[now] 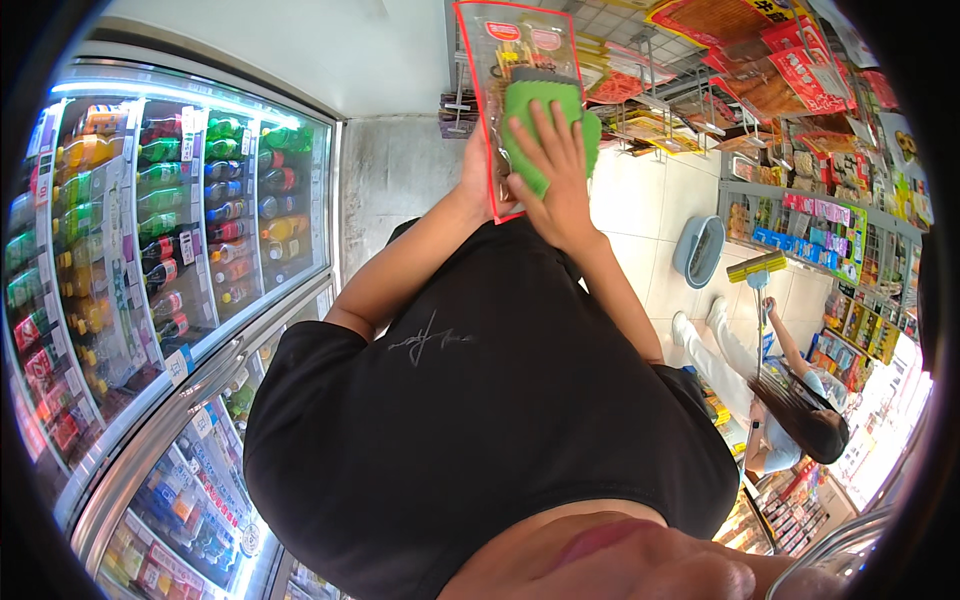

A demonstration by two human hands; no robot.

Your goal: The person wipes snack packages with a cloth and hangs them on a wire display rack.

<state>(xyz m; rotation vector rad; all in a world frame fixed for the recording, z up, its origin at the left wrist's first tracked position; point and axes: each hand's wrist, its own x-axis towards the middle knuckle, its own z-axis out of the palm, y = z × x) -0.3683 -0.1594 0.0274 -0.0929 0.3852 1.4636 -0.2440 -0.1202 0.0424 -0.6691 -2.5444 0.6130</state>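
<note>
Upright before me is a clear plastic food package with a red border (491, 67), its contents partly visible. My left hand (480, 171) grips its lower left edge, the fingers partly hidden behind it. A green cloth (536, 178) with a grey edge lies against the package's front. My right hand (555, 169) presses flat on the cloth, fingers slightly spread, pinning it to the package.
A glass-door drinks cooler (225, 187) stands at the left. Hanging snack packets (802, 82) fill racks at the upper right. On the tiled floor is a grey-blue mop bucket (699, 252); beside it another person (802, 420) holds a mop (756, 268).
</note>
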